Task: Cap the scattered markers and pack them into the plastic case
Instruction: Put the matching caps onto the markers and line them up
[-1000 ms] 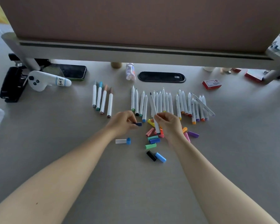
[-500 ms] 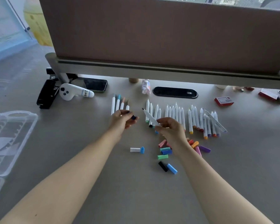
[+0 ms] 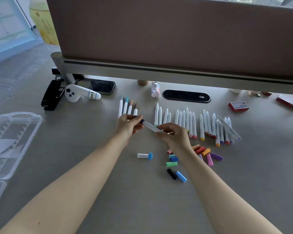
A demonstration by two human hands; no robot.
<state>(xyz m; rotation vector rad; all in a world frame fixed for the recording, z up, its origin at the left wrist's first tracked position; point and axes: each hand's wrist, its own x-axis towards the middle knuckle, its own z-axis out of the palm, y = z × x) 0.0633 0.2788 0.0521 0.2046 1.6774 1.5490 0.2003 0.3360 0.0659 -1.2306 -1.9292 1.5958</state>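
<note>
My right hand [image 3: 173,135] grips a white marker [image 3: 151,127] by its rear end. My left hand [image 3: 128,124] pinches a dark blue cap [image 3: 142,121] that sits against the marker's tip. A row of several uncapped white markers [image 3: 189,123] lies behind my hands, and several capped ones [image 3: 128,108] lie to the left. Loose coloured caps [image 3: 172,163] are scattered near my right wrist; a short white piece with a blue cap [image 3: 145,155] lies apart. The clear plastic case [image 3: 10,142] lies open at the far left.
At the back of the desk stand a black stapler [image 3: 52,95], a white controller [image 3: 78,94], a phone [image 3: 101,86], a small bottle [image 3: 156,89] and a black cable grommet [image 3: 186,96]. A red box [image 3: 238,106] lies at the right. A partition wall [image 3: 176,31] overhangs the back.
My hands came together: the dark blue cap in my left hand now meets the tip of the marker in my right. The view shifted, and the case shows at the left.
</note>
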